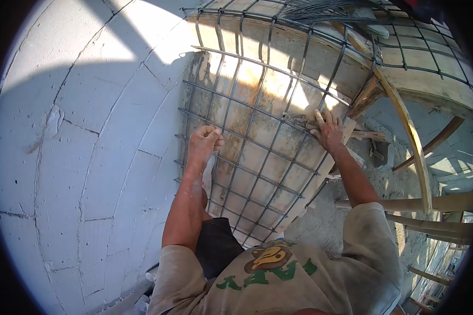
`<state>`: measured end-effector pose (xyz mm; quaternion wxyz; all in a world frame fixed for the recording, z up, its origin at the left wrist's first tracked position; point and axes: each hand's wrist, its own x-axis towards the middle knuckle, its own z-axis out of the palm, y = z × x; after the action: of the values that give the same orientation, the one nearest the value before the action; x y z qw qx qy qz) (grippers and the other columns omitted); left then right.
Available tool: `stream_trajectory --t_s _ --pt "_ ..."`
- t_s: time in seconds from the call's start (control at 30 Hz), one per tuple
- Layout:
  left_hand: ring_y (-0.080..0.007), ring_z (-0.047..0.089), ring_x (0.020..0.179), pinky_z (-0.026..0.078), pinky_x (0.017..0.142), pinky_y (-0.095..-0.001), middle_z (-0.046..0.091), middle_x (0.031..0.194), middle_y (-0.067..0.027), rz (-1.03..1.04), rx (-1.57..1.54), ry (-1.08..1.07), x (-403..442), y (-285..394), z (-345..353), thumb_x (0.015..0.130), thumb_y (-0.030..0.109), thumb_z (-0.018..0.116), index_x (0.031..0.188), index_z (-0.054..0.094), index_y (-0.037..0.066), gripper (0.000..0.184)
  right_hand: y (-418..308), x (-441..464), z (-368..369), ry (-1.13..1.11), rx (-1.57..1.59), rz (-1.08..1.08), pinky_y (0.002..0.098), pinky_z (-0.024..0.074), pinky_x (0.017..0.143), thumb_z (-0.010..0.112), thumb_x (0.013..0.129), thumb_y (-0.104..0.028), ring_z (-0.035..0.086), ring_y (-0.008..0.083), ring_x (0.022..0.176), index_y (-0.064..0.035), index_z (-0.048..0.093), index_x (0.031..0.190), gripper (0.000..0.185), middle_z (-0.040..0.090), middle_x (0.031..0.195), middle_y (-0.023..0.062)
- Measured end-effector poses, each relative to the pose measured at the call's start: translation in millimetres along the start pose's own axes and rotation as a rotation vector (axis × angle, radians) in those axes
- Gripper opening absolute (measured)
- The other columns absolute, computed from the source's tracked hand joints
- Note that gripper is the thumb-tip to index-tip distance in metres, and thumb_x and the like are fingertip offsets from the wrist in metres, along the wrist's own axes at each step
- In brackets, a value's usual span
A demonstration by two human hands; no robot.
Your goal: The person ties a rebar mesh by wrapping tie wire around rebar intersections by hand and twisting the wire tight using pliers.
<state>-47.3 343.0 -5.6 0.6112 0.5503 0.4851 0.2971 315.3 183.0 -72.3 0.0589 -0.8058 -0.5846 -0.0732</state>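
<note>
A mesh of crossed steel reinforcing bars lies over wooden formwork boards below me. My left hand is closed in a pinch at the mesh's left side, close to a bar. What its fingers hold, if anything, is too small to make out. On the right, my right hand is open with fingers spread, resting at the edge of the mesh and boards. Just left of it lies a dusty metal tool, possibly pincers, whose kind I cannot tell for sure.
A pale block wall rises along the left. A bundle of thin wire lies on the upper mesh. At right, beyond the formwork edge, wooden props and round poles stand over a lower rubble floor.
</note>
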Motion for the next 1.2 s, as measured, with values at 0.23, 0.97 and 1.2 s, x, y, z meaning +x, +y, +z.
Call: stream_trajectory --t_s 0.23,0.97,1.2 --pt "-0.0107 0.061 0.068 0.05 0.061 -0.0227 0.064 0.08 -0.0045 0.067 -0.047 -0.006 -49 17 19 0.088 0.019 0.06 0.086 0.06 0.005 0.014 -53 -15 10 0.121 0.327 0.132 0.0434 0.033 0.1 0.061 0.082 -0.032 0.047 0.0298 0.116 -0.0098 0.049 0.129 0.054 0.053 0.12 0.0154" --pt "-0.01 0.059 0.07 0.05 0.067 -0.0248 0.062 0.08 -0.002 0.31 -0.139 -0.17 -134 -9 109 0.09 0.018 0.057 0.089 0.059 0.006 0.013 -159 -147 -116 -0.234 1.615 0.339 0.0231 0.033 0.042 0.05 0.09 -0.016 0.044 0.008 0.046 -0.0038 0.061 0.087 0.017 0.051 0.061 0.0001" --pt "-0.0095 0.059 0.073 0.049 0.068 -0.0243 0.062 0.083 -0.0023 0.217 -0.326 -0.239 -115 -14 92 0.09 0.022 0.056 0.092 0.06 0.006 0.017 -170 -121 -130 -0.316 1.572 0.339 0.0257 0.0355 0.042 0.051 0.089 -0.017 0.046 0.0088 0.044 -0.0037 0.061 0.082 0.018 0.053 0.059 0.0008"
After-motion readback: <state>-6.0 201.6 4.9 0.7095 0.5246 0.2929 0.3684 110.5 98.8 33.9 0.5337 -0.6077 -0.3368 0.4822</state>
